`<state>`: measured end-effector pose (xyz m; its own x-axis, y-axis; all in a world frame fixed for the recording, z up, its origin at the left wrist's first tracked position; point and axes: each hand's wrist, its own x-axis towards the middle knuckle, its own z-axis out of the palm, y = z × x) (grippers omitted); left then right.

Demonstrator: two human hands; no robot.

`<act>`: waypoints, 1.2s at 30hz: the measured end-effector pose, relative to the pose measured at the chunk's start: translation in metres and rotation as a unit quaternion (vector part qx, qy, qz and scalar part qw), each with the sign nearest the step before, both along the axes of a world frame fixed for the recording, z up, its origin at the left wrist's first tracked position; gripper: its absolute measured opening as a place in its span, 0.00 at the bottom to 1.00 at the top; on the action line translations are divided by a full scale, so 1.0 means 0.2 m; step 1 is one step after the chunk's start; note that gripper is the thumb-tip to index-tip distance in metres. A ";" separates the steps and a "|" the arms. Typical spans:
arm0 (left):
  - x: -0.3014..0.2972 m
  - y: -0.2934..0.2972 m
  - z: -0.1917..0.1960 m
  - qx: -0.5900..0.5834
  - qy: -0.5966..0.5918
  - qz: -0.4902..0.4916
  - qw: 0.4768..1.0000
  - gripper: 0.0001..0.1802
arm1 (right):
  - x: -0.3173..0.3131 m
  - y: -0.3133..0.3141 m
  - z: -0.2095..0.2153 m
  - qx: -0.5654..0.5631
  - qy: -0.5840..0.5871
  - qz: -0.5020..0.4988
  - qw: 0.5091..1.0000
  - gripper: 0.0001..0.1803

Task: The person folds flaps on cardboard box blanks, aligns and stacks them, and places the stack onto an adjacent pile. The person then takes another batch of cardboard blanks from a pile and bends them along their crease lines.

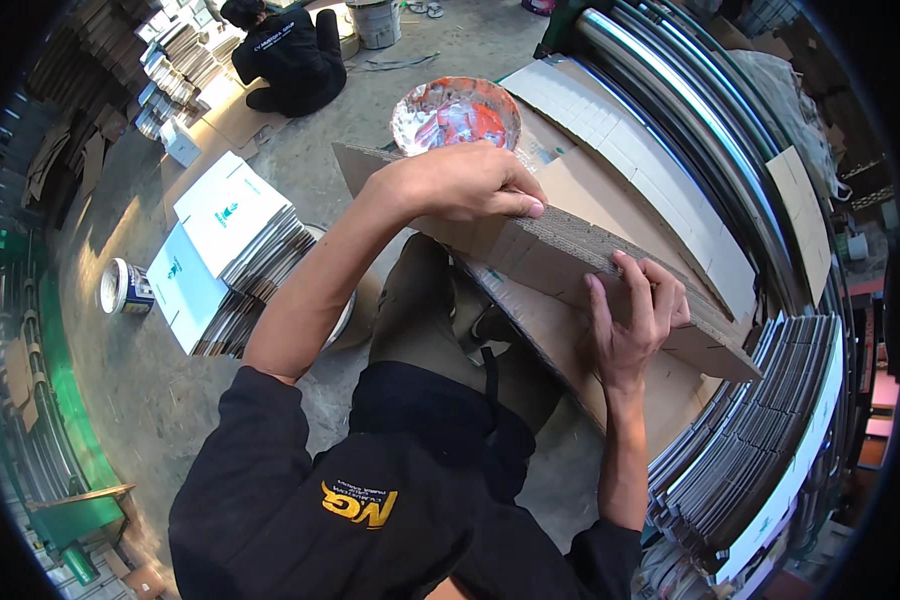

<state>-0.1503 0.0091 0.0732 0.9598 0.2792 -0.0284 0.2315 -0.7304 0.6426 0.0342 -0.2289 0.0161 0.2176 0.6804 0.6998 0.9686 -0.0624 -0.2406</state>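
A small stack of brown corrugated cardboard sheets [555, 262] stands on its long edge before me, its fluted edges facing up. My left hand [460, 185] is closed over the far left part of the stack, thumb along the top edge. Nearer the right end, my right hand [638, 312] grips the same stack with curled fingers and the thumb on the near face. Below the stack lies a cardboard-covered work surface [560, 335]. Just beyond my left hand sits a round basin [457, 112] smeared with red and white paste.
Rollers of a machine [670, 90] run along the far right. Folded cardboard stacks stand at right [760, 440] and left [240, 250]. A paint bucket [125, 287] is on the floor at left. Another person [285, 55] sits at the back beside more stacks.
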 end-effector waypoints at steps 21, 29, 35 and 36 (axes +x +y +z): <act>-0.01 -0.01 0.02 -0.025 0.014 -0.007 1.000 0.24 | -0.01 0.00 -0.02 0.029 -0.013 -0.006 0.999 0.22; 0.00 0.02 -0.01 -0.016 0.007 -0.013 1.000 0.24 | -0.02 -0.01 -0.02 0.049 -0.016 0.003 0.999 0.22; 0.00 0.02 -0.01 -0.014 0.008 -0.011 1.000 0.24 | -0.01 0.02 -0.01 0.038 -0.003 0.018 0.999 0.21; 0.00 0.02 -0.01 -0.015 0.010 -0.010 1.000 0.24 | -0.01 0.02 -0.01 0.035 0.002 0.014 0.999 0.22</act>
